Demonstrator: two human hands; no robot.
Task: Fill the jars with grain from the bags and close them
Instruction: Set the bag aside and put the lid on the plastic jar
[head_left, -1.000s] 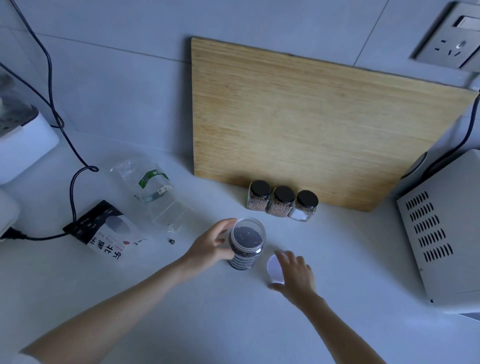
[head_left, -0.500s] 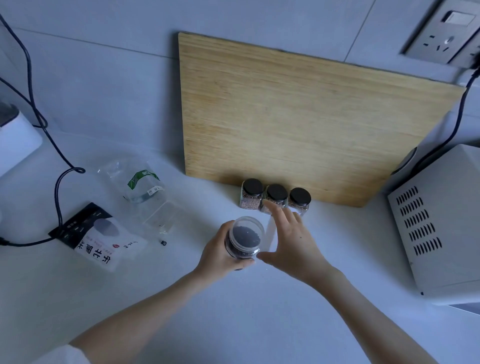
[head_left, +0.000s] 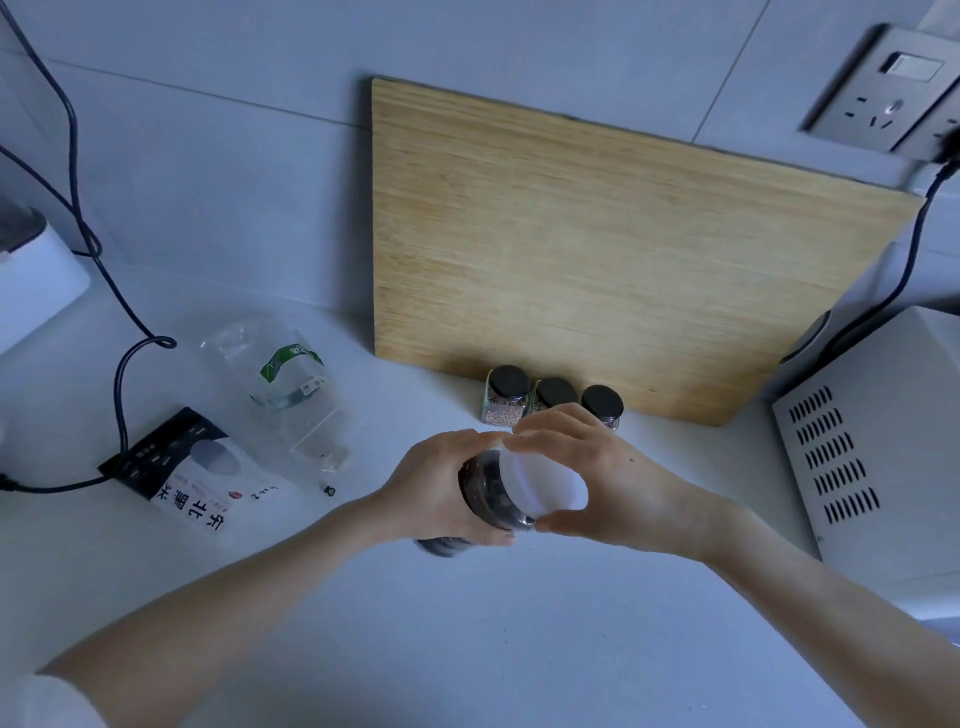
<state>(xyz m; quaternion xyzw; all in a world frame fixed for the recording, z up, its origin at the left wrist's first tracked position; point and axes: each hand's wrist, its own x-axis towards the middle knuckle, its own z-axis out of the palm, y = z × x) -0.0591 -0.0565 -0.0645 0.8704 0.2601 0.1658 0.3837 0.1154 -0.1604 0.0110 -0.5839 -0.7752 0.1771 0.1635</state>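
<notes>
In the head view we see the jar (head_left: 485, 499) near the middle of the counter (head_left: 467, 649), tipped with its mouth toward the right. Whether its base touches the counter we cannot tell. It looks well filled with dark grain. The left hand (head_left: 441, 488) is wrapped around its body. The right hand (head_left: 602, 478) clasps the white lid (head_left: 543, 488) by its rim, thumb below and fingers over the top, and holds it against the jar's mouth.

We judge the filling of this jar done and its closing under way; whether the lid is seated or screwed home does not show. Three small jars (head_left: 506, 397) with black caps stand in a row at the counter's back edge, at the foot of the wooden board (head_left: 597, 260) that leans on the wall. They are closed and hold something pale. Toward the counter's left edge lie a clear bag (head_left: 283, 384), which looks nearly empty, and a printed bag (head_left: 192, 467), lying flat. We see no other open jar, so little seems left beyond tightening this lid.

A second ago the jar stood upright and open, with the left hand at its side, while the right hand reached for the lid lying on the counter just to the jar's right. Half a second ago the lid was coming up beside the open mouth. Now it covers the mouth and the jar is tilted.
</notes>
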